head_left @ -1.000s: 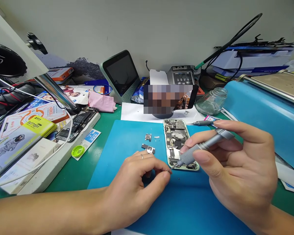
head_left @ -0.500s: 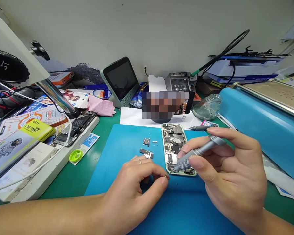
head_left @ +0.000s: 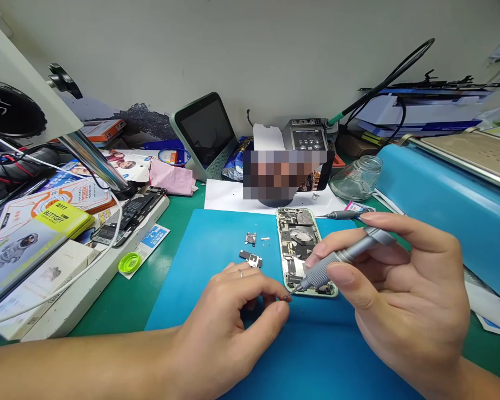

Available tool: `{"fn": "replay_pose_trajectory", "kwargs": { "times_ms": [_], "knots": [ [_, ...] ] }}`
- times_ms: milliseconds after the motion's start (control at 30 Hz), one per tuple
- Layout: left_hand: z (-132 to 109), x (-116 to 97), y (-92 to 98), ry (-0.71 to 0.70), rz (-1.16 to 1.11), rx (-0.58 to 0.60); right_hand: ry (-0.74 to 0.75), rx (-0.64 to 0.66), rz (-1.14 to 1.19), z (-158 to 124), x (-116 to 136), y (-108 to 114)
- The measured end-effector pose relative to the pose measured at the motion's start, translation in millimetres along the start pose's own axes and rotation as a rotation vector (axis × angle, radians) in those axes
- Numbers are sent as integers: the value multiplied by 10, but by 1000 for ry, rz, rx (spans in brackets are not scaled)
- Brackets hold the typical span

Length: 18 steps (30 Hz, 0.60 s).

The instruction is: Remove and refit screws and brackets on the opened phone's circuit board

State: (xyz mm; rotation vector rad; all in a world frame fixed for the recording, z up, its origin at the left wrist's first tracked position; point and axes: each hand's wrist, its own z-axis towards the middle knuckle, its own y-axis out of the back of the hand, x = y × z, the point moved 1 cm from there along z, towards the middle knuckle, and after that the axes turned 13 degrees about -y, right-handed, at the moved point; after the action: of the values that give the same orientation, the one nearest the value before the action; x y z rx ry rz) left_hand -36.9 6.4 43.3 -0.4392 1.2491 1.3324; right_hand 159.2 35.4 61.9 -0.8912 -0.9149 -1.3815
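Note:
My right hand [head_left: 400, 289] is closed around a grey precision screwdriver [head_left: 341, 258], whose tip sits at the lower left corner of an opened phone [head_left: 300, 244] lying on the blue mat [head_left: 216, 244]. My left hand [head_left: 233, 322], a ring on one finger, rests on the mat and pinches something tiny at its fingertips, right beside the screwdriver tip. Two small removed parts [head_left: 251, 257] and a little bracket lie on the mat just left of the phone.
A second screwdriver [head_left: 341, 214] lies behind the phone by a glass jar [head_left: 356, 178]. A small screen device [head_left: 204, 133], a soldering station [head_left: 307, 136], a blue machine [head_left: 441, 189] at right, another dismantled phone [head_left: 131, 214], a green cap [head_left: 129, 262] and boxes crowd the bench.
Both hands hold nearly the same pose; the screwdriver tip and left fingertips stay together at the phone's lower corner. Only the head view shifted slightly.

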Motion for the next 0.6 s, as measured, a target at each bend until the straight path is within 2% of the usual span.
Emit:
{"fn": "replay_pose_trajectory", "kwargs": {
  "times_ms": [600],
  "knots": [
    [9,-16,6,-18,2,-7,7,-1,-12,8,12,7]
  ]
}}
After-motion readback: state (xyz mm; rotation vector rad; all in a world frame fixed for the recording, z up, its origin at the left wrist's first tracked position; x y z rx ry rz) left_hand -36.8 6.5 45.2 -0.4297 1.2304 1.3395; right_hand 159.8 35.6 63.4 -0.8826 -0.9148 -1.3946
